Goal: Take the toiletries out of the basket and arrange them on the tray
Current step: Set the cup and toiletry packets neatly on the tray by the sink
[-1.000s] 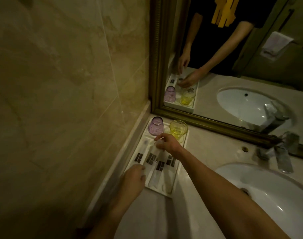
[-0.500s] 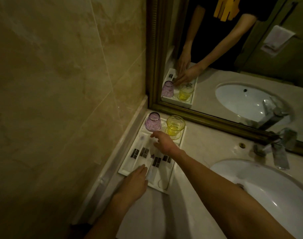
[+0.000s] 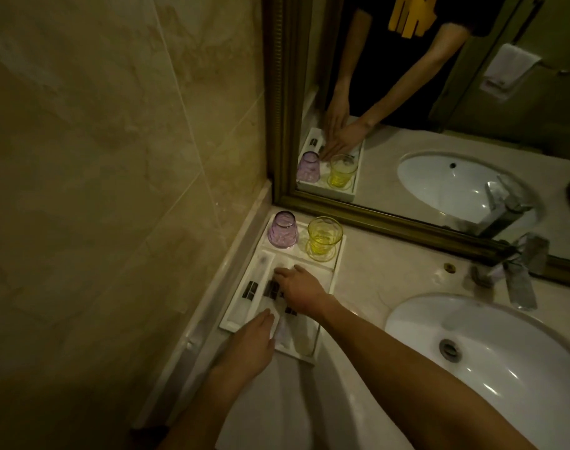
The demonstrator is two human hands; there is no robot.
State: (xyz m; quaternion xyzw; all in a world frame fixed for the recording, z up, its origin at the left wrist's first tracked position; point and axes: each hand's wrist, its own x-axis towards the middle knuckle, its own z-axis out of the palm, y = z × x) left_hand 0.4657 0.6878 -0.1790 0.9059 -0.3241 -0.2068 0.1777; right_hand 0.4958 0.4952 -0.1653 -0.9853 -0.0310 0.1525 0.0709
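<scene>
Along the tiled wall (image 3: 114,157), at the corner below the framed mirror (image 3: 439,108), a marble desk (image 3: 371,280) is seen with a white sink (image 3: 504,362) sunk into it on the right. A white tray (image 3: 337,271) is set on the desk just beside the wall, reaching almost to the mirror. At its far end a purple glass (image 3: 283,229) is stood upside down and a yellow glass (image 3: 323,238) upright, the two near each other but apart. Toward the near end, several flat white packets (image 3: 249,295) with dark labels are laid side by side along the tray. No basket is shown, so the toiletries are judged to be out already and only the arranging to remain. The right hand (image 3: 301,289) is laid on the middle packets with its grip spread flat and the fingers pointed toward the wall, nothing being pinched. The left hand (image 3: 249,344) is rested at the near edge with its grip loosely flattened, the fingertips (image 3: 267,318) pressed on a packet end. From here, a sideways push could slide one packet over its neighbour or off the near rim, since the wrappers look slick. The right forearm, held near the yellow glass, could tip it if swung back carelessly. Dim light could hide a crooked row.
</scene>
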